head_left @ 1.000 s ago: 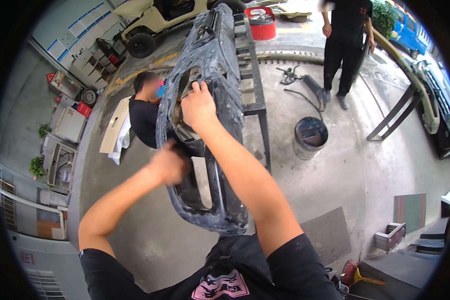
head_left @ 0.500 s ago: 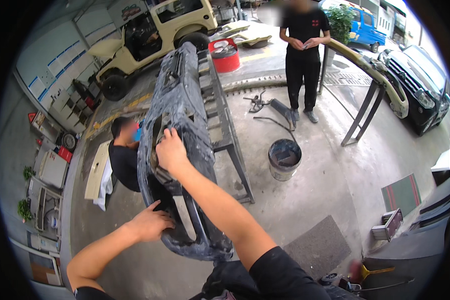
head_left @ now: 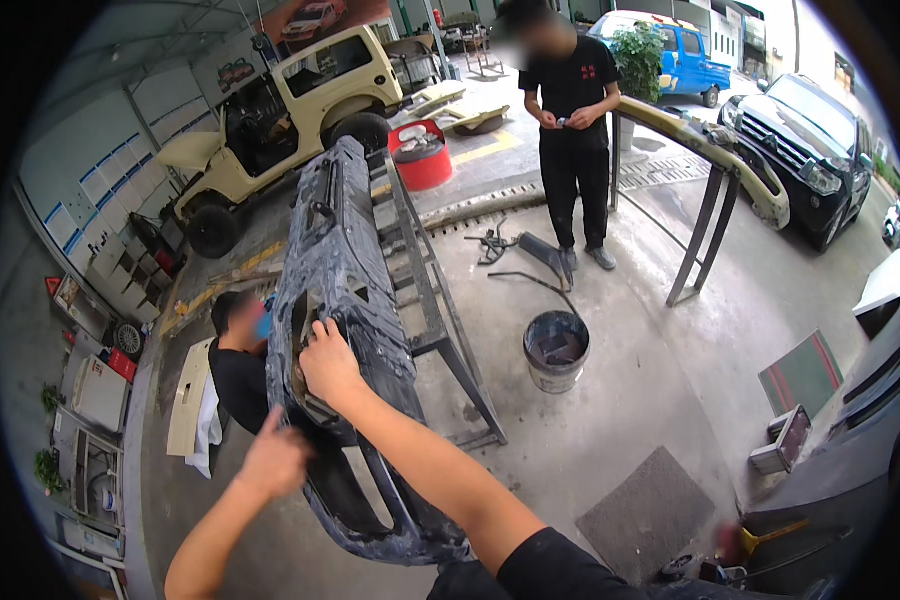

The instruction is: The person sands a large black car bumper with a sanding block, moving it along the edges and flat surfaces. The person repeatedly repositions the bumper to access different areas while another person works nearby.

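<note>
A long grey-black car bumper [head_left: 365,288] with scuffed, dull patches lies lengthwise on a dark metal stand [head_left: 432,338], its near end close to my body. My right hand [head_left: 327,362] rests at an opening in the bumper's middle, fingers bent and drawn together over the edge; anything under them is hidden. My left hand [head_left: 276,460] is just off the bumper's left edge, above the near part. One finger points up from it, the others look loosely apart and slightly smeared by motion, and nothing shows in it.
A co-worker [head_left: 240,360] crouches left of the bumper; another person [head_left: 573,130] stands beyond, holding something small. A bucket of dark liquid [head_left: 557,378], a hose [head_left: 530,284], a red drum [head_left: 422,165] and a floor mat [head_left: 646,513] lie around. A beige off-road vehicle [head_left: 300,110] stands behind.
My left hand has lifted off the near opening and moved up and left to the bumper's edge. My right hand remains at the middle opening. The whole view has shifted slightly.
</note>
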`<state>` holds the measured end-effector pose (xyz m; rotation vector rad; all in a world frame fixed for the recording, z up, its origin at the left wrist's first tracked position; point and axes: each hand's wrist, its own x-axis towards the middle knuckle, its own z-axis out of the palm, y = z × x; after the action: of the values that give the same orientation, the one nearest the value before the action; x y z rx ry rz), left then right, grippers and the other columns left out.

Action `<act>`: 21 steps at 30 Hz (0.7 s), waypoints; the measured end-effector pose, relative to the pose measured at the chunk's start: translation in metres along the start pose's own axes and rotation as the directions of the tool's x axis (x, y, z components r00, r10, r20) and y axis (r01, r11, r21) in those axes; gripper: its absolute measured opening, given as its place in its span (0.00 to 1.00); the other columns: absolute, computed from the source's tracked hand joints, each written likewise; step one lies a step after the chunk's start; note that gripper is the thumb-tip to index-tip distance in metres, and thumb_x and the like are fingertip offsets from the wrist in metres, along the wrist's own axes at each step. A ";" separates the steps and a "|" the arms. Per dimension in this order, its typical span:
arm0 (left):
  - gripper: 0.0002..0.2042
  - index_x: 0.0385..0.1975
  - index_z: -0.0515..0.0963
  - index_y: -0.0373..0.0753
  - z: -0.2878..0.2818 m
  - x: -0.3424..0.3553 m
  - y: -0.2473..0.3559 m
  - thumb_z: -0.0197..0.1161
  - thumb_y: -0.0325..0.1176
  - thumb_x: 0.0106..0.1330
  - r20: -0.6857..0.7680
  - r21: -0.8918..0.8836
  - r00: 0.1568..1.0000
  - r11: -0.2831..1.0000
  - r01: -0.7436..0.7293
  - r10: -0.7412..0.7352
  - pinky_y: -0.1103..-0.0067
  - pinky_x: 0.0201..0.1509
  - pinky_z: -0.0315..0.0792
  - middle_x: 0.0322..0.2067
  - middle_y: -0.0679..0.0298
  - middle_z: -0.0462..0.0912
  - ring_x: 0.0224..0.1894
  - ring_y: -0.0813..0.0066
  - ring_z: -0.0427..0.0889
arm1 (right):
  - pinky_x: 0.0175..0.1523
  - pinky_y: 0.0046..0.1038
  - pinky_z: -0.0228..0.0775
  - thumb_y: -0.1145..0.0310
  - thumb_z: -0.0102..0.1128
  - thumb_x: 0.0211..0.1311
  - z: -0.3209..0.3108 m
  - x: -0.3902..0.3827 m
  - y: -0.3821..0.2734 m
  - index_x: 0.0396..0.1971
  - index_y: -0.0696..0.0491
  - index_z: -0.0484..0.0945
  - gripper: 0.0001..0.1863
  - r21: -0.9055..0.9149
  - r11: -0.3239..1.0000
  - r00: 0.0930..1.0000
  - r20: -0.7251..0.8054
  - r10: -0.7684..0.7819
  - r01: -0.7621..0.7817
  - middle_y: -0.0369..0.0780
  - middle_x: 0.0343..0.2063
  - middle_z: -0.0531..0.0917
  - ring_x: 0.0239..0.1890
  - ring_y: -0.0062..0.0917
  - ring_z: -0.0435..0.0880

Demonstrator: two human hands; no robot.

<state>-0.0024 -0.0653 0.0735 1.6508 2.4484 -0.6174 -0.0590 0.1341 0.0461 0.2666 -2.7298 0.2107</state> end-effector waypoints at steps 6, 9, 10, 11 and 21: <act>0.16 0.35 0.88 0.50 0.001 0.017 0.005 0.56 0.31 0.48 0.163 0.023 0.982 0.995 -0.098 0.093 0.50 0.73 0.51 0.37 0.66 0.88 0.46 0.70 0.84 | 0.69 0.41 0.52 0.62 0.59 0.56 0.007 -0.002 0.006 0.34 0.53 0.88 0.14 -0.046 0.999 1.000 -0.019 0.017 -0.018 0.41 0.41 0.85 0.56 0.36 0.72; 0.17 0.35 0.88 0.50 -0.007 0.018 -0.048 0.56 0.30 0.48 -0.196 -0.064 0.971 0.989 0.130 -0.140 0.50 0.73 0.51 0.36 0.65 0.87 0.48 0.68 0.83 | 0.69 0.41 0.52 0.62 0.58 0.56 0.005 -0.001 -0.001 0.34 0.53 0.88 0.14 -0.026 1.000 0.999 -0.042 -0.001 0.000 0.42 0.41 0.85 0.56 0.37 0.72; 0.17 0.36 0.88 0.49 0.002 0.014 -0.038 0.56 0.30 0.48 -0.051 -0.082 0.997 0.995 0.058 -0.063 0.51 0.73 0.50 0.37 0.65 0.87 0.48 0.68 0.83 | 0.69 0.41 0.52 0.62 0.58 0.56 0.004 0.000 -0.003 0.34 0.53 0.88 0.14 -0.015 1.000 0.999 -0.044 -0.011 0.010 0.42 0.41 0.85 0.57 0.37 0.72; 0.17 0.36 0.88 0.48 0.011 0.010 -0.014 0.57 0.30 0.48 0.091 -0.116 0.996 0.993 -0.006 0.017 0.52 0.74 0.50 0.37 0.66 0.87 0.49 0.68 0.83 | 0.70 0.42 0.52 0.62 0.58 0.56 0.003 0.003 -0.003 0.35 0.53 0.88 0.14 -0.009 1.000 0.999 -0.040 -0.004 0.004 0.42 0.41 0.85 0.57 0.37 0.72; 0.06 0.19 0.83 0.46 0.013 0.012 -0.017 0.60 0.34 0.43 -0.258 -0.172 0.959 0.970 -0.169 0.121 0.56 0.65 0.63 0.20 0.60 0.81 0.33 0.60 0.82 | 0.64 0.38 0.61 0.56 0.60 0.53 -0.001 -0.001 0.008 0.29 0.55 0.87 0.17 0.000 0.999 0.983 -0.176 -0.042 0.043 0.43 0.34 0.87 0.51 0.37 0.77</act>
<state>-0.0244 -0.0662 0.0623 1.9021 2.4219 -0.1562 -0.0595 0.1421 0.0458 0.2924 -2.5463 0.2168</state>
